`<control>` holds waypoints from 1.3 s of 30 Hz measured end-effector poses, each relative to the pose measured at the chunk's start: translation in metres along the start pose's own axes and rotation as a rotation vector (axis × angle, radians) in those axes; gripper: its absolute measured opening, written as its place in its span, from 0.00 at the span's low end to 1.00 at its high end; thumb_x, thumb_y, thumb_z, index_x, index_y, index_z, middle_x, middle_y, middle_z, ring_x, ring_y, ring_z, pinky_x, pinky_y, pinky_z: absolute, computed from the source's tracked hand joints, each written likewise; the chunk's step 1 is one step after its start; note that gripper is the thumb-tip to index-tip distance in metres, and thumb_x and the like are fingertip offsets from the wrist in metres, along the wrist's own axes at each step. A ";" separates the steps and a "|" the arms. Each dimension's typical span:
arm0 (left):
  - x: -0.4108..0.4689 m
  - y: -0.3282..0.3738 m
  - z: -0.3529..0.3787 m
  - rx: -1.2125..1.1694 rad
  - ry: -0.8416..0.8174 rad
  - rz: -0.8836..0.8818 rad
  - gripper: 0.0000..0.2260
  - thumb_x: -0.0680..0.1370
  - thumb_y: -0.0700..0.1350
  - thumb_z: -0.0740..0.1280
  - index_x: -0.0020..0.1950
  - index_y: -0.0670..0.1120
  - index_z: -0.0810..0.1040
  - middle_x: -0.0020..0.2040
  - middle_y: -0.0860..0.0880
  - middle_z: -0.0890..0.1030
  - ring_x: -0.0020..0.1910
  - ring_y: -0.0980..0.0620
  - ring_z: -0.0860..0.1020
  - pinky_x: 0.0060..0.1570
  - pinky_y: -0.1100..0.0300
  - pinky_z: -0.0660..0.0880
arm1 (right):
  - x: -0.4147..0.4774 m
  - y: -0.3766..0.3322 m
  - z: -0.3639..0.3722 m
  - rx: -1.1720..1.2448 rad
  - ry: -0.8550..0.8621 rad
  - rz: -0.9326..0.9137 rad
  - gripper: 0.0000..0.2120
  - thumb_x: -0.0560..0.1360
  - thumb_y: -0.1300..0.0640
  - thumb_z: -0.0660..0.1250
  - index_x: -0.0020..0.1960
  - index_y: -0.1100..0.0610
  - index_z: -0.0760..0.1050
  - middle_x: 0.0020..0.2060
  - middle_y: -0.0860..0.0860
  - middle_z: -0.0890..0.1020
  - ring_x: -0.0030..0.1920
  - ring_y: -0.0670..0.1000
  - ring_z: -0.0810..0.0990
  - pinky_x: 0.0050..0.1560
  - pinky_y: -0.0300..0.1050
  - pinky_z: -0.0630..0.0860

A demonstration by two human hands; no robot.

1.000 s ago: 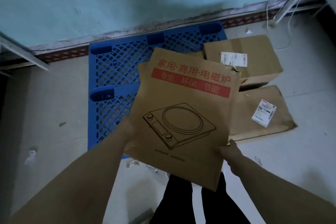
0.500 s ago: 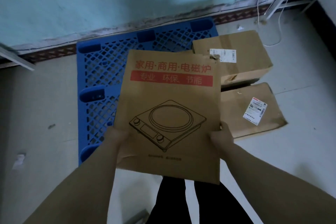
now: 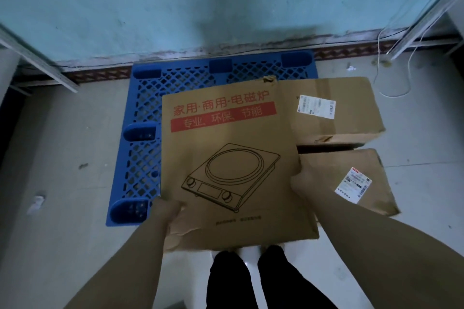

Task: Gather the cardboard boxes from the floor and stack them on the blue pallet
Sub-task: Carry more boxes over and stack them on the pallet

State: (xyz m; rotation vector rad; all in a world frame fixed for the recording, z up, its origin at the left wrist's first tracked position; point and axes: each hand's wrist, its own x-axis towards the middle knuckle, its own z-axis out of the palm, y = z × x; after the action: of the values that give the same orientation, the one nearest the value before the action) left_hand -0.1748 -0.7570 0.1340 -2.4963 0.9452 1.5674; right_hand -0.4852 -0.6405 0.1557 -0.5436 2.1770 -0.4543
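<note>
I hold a flat cardboard box [image 3: 233, 158] with red lettering and a drawing of a cooktop, over the near right part of the blue pallet [image 3: 145, 148]. My left hand [image 3: 167, 211] grips its lower left edge. My right hand [image 3: 302, 179] grips its right edge. Two more cardboard boxes lie to the right: one with a white label [image 3: 351, 113] further back, partly on the pallet's right side, and a flattened one with a red and white label [image 3: 349, 178] on the floor nearer me.
The pallet lies against a pale teal wall [image 3: 200, 2]. Metal frame legs [image 3: 37, 60] stand at the left, and white cables [image 3: 381, 57] hang at the right. Scraps of paper [image 3: 37, 202] lie on the grey floor. My dark trouser legs [image 3: 248, 281] are below.
The box has swung from tilted to nearly square with the pallet and moved lower and forward over it. My right hand has slid up its right edge.
</note>
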 end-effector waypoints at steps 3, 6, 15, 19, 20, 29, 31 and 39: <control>-0.006 -0.002 0.019 0.054 0.014 0.038 0.31 0.75 0.38 0.70 0.75 0.37 0.60 0.69 0.39 0.70 0.65 0.38 0.72 0.64 0.48 0.72 | -0.009 -0.009 -0.003 -0.094 -0.085 0.093 0.27 0.78 0.61 0.63 0.74 0.64 0.60 0.70 0.62 0.66 0.71 0.61 0.65 0.71 0.54 0.62; -0.023 -0.001 0.028 0.122 0.081 0.137 0.25 0.75 0.37 0.67 0.71 0.37 0.65 0.65 0.37 0.73 0.57 0.40 0.75 0.58 0.49 0.76 | -0.019 -0.013 -0.009 -0.108 -0.073 0.065 0.26 0.79 0.63 0.62 0.74 0.67 0.59 0.72 0.63 0.65 0.72 0.60 0.63 0.70 0.49 0.60; -0.105 0.014 0.021 0.072 0.000 0.286 0.19 0.81 0.37 0.59 0.73 0.41 0.69 0.61 0.41 0.74 0.55 0.45 0.73 0.49 0.57 0.70 | -0.043 -0.026 -0.010 -0.004 -0.179 -0.100 0.16 0.77 0.66 0.60 0.62 0.58 0.76 0.61 0.57 0.78 0.61 0.56 0.76 0.57 0.44 0.72; -0.131 0.006 0.007 0.017 0.007 0.288 0.18 0.80 0.37 0.58 0.70 0.44 0.72 0.57 0.42 0.76 0.50 0.46 0.74 0.44 0.56 0.72 | -0.057 -0.035 -0.003 0.034 -0.213 -0.170 0.13 0.77 0.64 0.62 0.59 0.58 0.78 0.59 0.55 0.79 0.61 0.55 0.76 0.58 0.44 0.72; -0.138 0.003 0.003 0.007 -0.003 0.282 0.18 0.80 0.37 0.58 0.70 0.44 0.72 0.58 0.41 0.76 0.53 0.46 0.74 0.45 0.56 0.72 | -0.061 -0.036 -0.001 0.041 -0.216 -0.196 0.12 0.77 0.63 0.64 0.59 0.58 0.79 0.59 0.55 0.80 0.61 0.55 0.77 0.59 0.44 0.72; -0.180 -0.016 -0.041 -0.102 -0.018 0.372 0.14 0.81 0.39 0.61 0.67 0.45 0.74 0.60 0.45 0.78 0.56 0.50 0.76 0.53 0.53 0.75 | -0.106 -0.039 0.009 0.093 -0.211 -0.332 0.07 0.76 0.63 0.66 0.47 0.52 0.79 0.52 0.52 0.81 0.57 0.53 0.78 0.61 0.44 0.73; -0.183 -0.024 -0.052 -0.111 -0.020 0.398 0.12 0.81 0.40 0.61 0.63 0.46 0.75 0.60 0.46 0.78 0.57 0.49 0.77 0.54 0.52 0.76 | -0.120 -0.044 0.011 0.090 -0.171 -0.355 0.07 0.76 0.61 0.67 0.50 0.53 0.81 0.51 0.51 0.82 0.56 0.52 0.79 0.61 0.46 0.74; -0.193 -0.086 -0.093 -0.082 -0.209 0.577 0.10 0.81 0.39 0.62 0.61 0.42 0.77 0.53 0.45 0.79 0.44 0.53 0.77 0.36 0.63 0.72 | -0.203 -0.040 0.044 0.143 -0.057 -0.450 0.06 0.77 0.60 0.67 0.53 0.54 0.80 0.47 0.48 0.80 0.50 0.47 0.78 0.54 0.43 0.76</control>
State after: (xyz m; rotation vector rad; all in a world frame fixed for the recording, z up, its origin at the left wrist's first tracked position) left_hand -0.1137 -0.6285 0.3164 -2.1511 1.6962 1.9930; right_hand -0.3259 -0.5734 0.2787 -0.9583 1.9443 -0.8171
